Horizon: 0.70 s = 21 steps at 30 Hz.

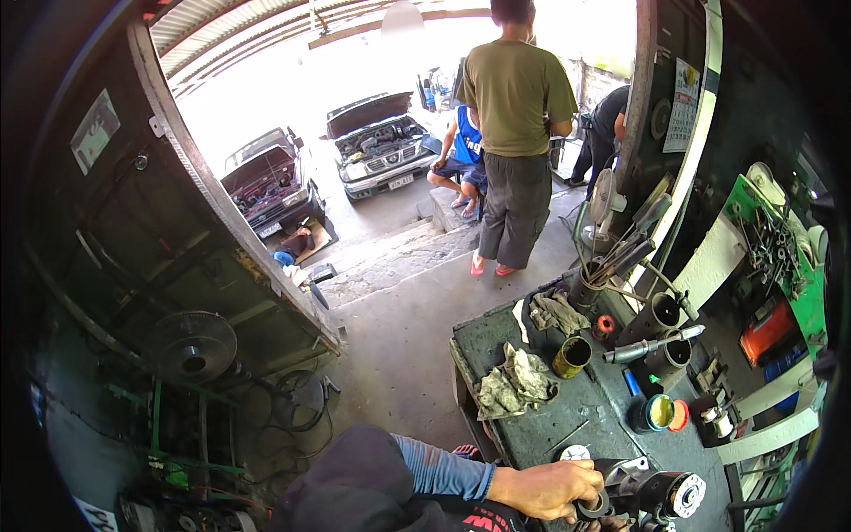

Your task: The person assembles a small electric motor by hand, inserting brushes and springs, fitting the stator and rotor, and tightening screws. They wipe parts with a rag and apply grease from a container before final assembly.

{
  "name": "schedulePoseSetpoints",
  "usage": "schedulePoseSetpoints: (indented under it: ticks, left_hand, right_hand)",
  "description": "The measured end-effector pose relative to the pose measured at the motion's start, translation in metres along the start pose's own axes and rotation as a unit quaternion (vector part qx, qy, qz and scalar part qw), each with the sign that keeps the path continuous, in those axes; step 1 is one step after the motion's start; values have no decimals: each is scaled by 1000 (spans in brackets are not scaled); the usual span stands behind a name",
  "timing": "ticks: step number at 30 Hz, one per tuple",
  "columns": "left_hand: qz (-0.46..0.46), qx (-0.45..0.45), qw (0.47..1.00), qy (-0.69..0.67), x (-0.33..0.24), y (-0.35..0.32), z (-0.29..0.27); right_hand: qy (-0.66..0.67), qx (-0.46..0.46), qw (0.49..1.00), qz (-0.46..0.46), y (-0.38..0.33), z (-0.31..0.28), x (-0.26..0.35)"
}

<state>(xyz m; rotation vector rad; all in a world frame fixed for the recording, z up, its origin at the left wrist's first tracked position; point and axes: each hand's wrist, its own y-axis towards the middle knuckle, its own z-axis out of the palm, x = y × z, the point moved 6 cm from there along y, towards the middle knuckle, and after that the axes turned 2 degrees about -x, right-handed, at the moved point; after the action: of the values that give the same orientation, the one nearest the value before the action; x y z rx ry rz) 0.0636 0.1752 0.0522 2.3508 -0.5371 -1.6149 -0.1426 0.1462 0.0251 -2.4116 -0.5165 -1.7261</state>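
From the lower edge my left arm, in a black sleeve over a blue-grey one, reaches right across the near side of the workbench (532,434). My left hand (551,489) is closed, its fingers and thumb around a dark ring-shaped part (594,507). Just below, dirt-darkened fingers of my right hand (610,525) show at the picture's edge; most of that hand is cut off. Right beside the hands lies a dark cylindrical motor (660,495) with a silver end cap. A pale round metal part (574,453) sits behind my left hand.
Greasy rags (519,381), a yellowish can (572,356), a tub of yellow grease (658,412) and metal cylinders (660,312) stand on the bench. Tools hang on a green board (780,239). A standing person (517,106) and others are near the doorway; two cars have raised hoods.
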Motion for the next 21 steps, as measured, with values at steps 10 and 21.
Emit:
schedulePoseSetpoints:
  ticks: [10, 21]
  left_hand:
    - [8, -35, 999, -12, 5, -6, -3]
    - [5, -130, 991, 38, -4, -11, -6]
  right_hand:
    - [40, -27, 999, 5, 3, 7, -15]
    - [96, -11, 989, 113, 18, 18, -5]
